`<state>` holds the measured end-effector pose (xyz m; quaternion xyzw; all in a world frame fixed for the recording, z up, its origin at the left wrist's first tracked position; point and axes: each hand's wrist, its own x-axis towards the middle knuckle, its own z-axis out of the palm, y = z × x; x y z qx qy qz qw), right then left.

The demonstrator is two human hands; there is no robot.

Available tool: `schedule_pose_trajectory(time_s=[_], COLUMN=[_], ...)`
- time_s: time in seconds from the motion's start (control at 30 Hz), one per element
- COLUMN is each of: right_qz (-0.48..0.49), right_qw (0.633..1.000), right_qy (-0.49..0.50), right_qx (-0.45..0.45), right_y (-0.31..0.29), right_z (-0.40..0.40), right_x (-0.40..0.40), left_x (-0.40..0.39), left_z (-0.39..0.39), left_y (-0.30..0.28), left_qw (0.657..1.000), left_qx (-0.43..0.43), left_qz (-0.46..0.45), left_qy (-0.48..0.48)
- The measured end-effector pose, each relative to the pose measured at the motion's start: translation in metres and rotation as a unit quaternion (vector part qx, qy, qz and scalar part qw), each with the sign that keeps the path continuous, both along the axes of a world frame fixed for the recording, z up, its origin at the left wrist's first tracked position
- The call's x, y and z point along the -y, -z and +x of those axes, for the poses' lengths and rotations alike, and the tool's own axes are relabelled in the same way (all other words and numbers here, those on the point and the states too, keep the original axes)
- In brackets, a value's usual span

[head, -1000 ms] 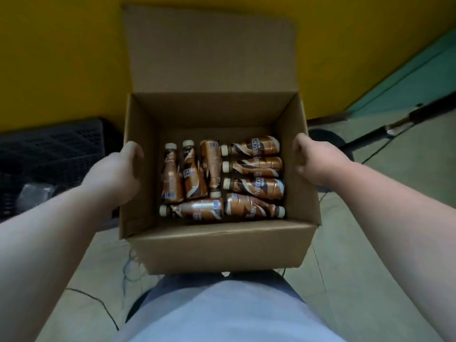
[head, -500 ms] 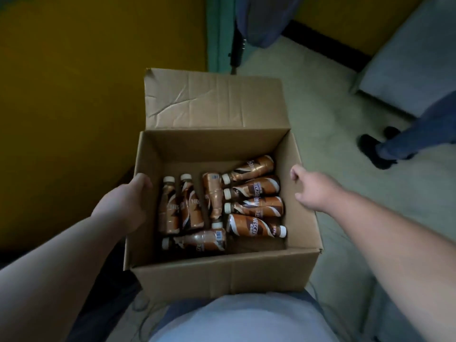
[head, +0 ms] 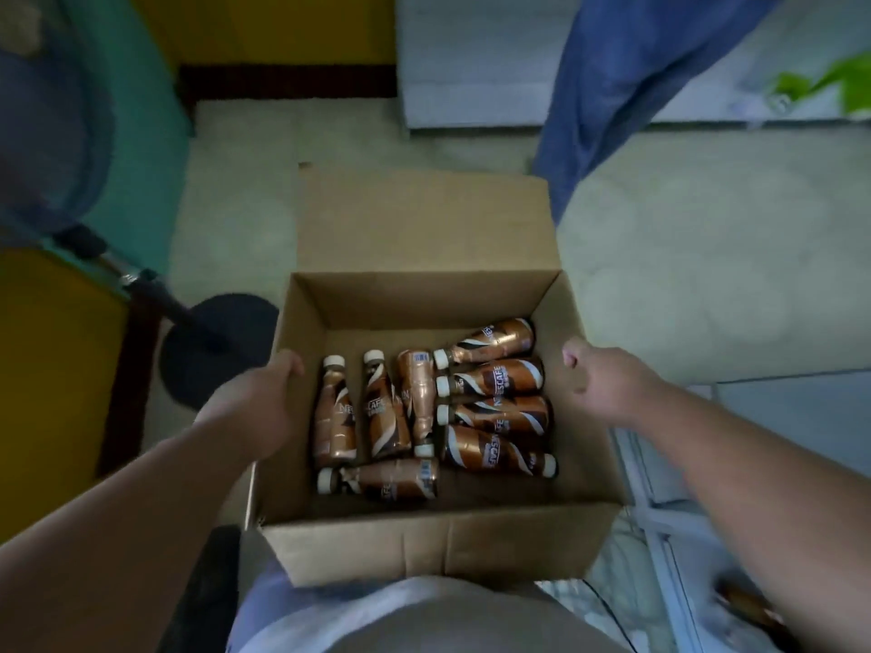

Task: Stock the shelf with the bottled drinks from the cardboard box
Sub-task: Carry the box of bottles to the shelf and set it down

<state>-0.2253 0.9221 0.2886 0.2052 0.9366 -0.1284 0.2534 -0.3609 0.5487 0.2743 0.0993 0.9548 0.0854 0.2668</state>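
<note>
So far nothing is stocked: my left hand point(head: 264, 402) and right hand point(head: 608, 384) grip the cardboard box point(head: 424, 544) walls, all eight bottles point(head: 490, 384) inside, no shelf visible.

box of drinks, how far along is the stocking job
Done: nothing stocked that shows; eight bottles lie in the open cardboard box. In hand: the left hand and right hand grip its side walls, carrying it. Left: every bottle; no shelf clearly in view.

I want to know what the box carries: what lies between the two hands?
In the head view, between the left hand and the right hand sits the open cardboard box, with eight brown bottles lying on its floor.
</note>
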Motion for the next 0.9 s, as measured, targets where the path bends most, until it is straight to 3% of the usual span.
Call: schedule_pose_trajectory(time_s=[0.23,0.53,0.77,0.9], right_qz=[-0.031,-0.015,-0.004,-0.008], right_qw=[0.983,0.917,0.884,0.859], right_qy=[0.181,0.398,0.467,0.510], right_qx=[-0.009,-0.026,-0.038,-0.033], right_y=[-0.016,-0.036,-0.036,-0.024], right_z=[0.011,0.006,-0.001,-0.006], right_x=[-0.084,-0.132,-0.207,-0.282], left_x=[-0.158,-0.356,-0.516,-0.612], left_z=[-0.114,-0.226,-0.258,-0.267], left_y=[-0.009,-0.041,-0.056,-0.053], left_qw=[0.979,0.901,0.850,0.837], left_qx=[-0.020,-0.049,-0.044,-0.042], left_qz=[0.015,0.018,0.003,0.003], left_qy=[0.201,0.431,0.526,0.545])
